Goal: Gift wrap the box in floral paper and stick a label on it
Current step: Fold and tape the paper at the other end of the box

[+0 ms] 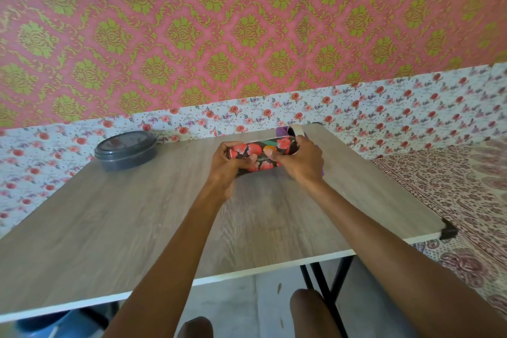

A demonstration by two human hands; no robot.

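Note:
A small box covered in dark floral paper with red flowers (260, 152) rests on the far middle of the wooden table (137, 228). My left hand (227, 167) grips its left end, fingers curled over the top. At the right end, my right hand (300, 163) holds the box with the thumb pressed on its top face. A roll of tape (297, 130) stands just behind my right hand, partly hidden. No label is visible.
A dark round lidded container (126, 149) sits at the table's far left. Something purple (282, 131) lies behind the box near the tape. A patterned bedspread (452, 186) lies to the right of the table. My knees show below the front edge.

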